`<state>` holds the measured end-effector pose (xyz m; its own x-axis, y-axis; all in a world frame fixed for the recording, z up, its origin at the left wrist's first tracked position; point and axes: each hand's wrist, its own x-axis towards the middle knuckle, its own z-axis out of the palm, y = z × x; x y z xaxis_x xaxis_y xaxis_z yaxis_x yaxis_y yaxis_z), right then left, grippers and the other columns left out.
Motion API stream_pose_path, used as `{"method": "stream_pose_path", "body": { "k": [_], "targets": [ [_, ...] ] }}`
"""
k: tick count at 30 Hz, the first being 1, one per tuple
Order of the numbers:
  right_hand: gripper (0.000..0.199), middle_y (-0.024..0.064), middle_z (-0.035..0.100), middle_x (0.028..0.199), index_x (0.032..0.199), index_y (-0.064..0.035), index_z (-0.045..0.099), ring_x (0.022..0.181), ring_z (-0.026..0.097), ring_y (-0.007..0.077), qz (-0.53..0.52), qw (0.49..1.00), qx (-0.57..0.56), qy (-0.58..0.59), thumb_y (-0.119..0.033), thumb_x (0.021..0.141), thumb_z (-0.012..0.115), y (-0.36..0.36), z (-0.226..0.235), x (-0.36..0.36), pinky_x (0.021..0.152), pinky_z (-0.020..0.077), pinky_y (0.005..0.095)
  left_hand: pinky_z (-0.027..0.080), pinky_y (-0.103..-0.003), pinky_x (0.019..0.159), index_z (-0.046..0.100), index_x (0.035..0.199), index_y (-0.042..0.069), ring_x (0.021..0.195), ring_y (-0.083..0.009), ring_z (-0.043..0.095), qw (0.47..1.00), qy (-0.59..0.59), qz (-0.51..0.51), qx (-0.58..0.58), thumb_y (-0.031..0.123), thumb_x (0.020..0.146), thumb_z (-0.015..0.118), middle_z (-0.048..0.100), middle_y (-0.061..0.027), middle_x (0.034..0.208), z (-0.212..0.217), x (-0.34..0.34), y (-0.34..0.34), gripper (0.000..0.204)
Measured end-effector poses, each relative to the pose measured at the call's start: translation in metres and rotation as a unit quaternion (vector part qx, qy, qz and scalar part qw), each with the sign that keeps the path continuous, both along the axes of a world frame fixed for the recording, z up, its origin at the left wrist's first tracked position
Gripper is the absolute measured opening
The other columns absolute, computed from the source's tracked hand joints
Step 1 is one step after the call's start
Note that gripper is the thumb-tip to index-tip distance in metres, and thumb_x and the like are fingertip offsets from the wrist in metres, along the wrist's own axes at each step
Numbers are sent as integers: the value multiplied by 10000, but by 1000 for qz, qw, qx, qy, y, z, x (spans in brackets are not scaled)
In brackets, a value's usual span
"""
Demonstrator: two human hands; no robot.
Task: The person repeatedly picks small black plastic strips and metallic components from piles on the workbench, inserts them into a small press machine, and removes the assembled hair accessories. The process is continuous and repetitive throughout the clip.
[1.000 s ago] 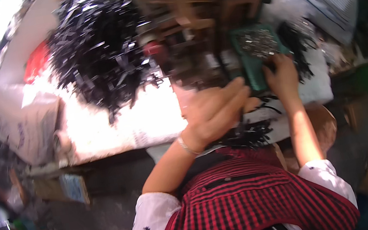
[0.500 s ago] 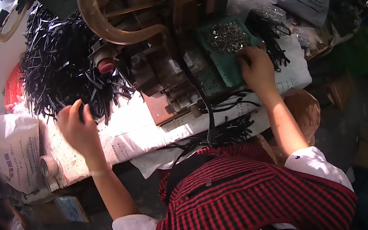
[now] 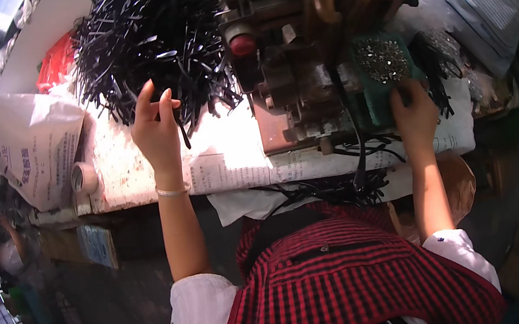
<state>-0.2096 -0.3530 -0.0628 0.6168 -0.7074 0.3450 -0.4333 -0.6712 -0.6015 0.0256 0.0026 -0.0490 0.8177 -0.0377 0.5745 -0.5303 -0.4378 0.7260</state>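
Clearly, we see black strips (image 3: 150, 43) heaped at the upper left of the frame; by their lower edge our left hand (image 3: 157, 134) has its fingers partly spread, any grip uncertain. Right of centre, our right hand (image 3: 414, 110) curls at the green tray (image 3: 379, 107) of metal pieces (image 3: 382, 60), its hold hidden from us.

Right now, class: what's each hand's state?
Left hand: fingers parted near black strips; hold unclear.
Right hand: fingers curled at green tray; hold unclear.
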Motion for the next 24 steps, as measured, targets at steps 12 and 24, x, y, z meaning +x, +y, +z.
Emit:
{"method": "stream_pose_path", "body": {
  "k": [12,24],
  "targets": [
    [160,62,721,999,1079,5,726,953,651,134,203,948,91,-227,13,923,694,35,61,13,884,499,267,381,-134,550,755,1077,7,660,-6,580,949,177,-160,-207,209,1046,646,766,-64,934,47,-26,-30,231],
    [460,78,705,1094,1310,10,556,1016,653,126,214,863,286,-358,27,890,741,68,42,67,941,491,259,509,-208,576,623,1044,2,708,-127,683,892,104,-192,-397,110,1023,658,752,-133,913,15,-47,-57,116]
  ]
}}
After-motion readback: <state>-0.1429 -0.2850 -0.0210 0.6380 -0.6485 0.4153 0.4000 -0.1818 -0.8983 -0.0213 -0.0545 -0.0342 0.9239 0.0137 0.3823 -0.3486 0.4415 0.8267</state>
